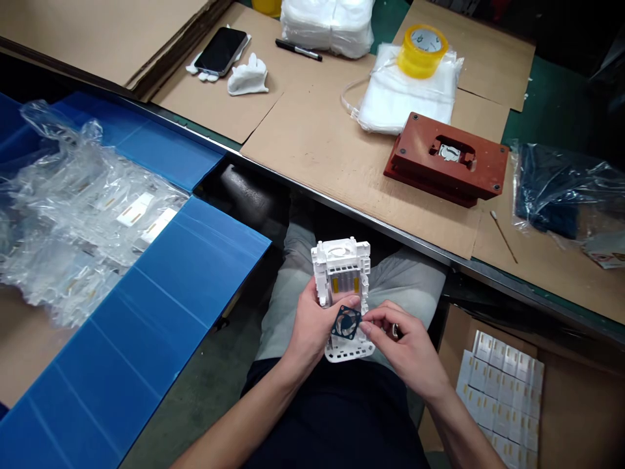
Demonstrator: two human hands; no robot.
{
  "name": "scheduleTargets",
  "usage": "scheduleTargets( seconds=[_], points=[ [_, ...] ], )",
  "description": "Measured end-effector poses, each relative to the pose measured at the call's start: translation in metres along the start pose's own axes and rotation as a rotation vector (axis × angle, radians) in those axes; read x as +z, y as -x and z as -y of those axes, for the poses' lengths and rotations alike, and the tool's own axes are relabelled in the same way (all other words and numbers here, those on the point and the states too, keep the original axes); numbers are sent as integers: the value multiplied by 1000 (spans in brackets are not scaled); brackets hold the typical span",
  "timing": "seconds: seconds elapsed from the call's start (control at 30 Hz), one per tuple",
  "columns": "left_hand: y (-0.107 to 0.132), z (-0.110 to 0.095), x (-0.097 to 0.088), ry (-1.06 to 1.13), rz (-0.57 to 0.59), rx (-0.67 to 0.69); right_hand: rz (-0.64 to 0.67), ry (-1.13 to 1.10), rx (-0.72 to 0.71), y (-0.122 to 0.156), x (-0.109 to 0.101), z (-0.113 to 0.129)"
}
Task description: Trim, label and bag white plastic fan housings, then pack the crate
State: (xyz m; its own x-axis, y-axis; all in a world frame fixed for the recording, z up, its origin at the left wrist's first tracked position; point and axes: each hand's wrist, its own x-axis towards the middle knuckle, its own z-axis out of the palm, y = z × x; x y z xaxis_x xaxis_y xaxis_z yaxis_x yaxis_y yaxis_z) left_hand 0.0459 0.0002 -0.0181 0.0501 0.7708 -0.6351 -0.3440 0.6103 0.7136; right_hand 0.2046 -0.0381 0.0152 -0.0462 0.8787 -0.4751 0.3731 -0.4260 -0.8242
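Note:
A white plastic housing (343,253) with a ribbed metal plate (346,281) and two yellow strips in its upper part is held over my lap. My left hand (312,320) grips it from the left side, thumb laid across the front. A small black square cooling fan (346,322) lies tilted over the lower part of the housing, just under that thumb. At the fan's right edge, the thumb and forefinger of my right hand (395,335) are pinched together on it. Whether the fan sits in the housing or rests loosely on it, I cannot tell.
A red-brown fixture block (420,151) stands on the cardboard-covered bench, near a cotton swab (504,237) and a yellow tape roll (422,49). Bagged parts fill a blue box (161,312) at left. Metal plates (502,384) lie in rows in a carton at lower right.

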Motion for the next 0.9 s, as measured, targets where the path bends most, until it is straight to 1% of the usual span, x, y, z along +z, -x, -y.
scheduleTargets(
  seconds=[0.17,0.3,0.43,0.57,0.63,0.7,0.9],
  points=[
    [2,2,-1,-32,27,11,15,-100,14,2,-2,0],
    [0,6,-4,-120,1,66,15,-300,41,11,-5,-1],
    [-2,8,-8,-258,2,163,-95,-580,86,18,-3,6],
    [1,6,-10,-342,27,337,-189,-793,163,18,11,17],
    [3,5,-9,-371,22,411,-209,-845,176,17,19,21],
    [5,4,-8,-379,6,453,-225,-872,179,16,25,23],
    [5,8,-8,-434,-14,517,-230,-869,202,14,32,21]
  ],
)
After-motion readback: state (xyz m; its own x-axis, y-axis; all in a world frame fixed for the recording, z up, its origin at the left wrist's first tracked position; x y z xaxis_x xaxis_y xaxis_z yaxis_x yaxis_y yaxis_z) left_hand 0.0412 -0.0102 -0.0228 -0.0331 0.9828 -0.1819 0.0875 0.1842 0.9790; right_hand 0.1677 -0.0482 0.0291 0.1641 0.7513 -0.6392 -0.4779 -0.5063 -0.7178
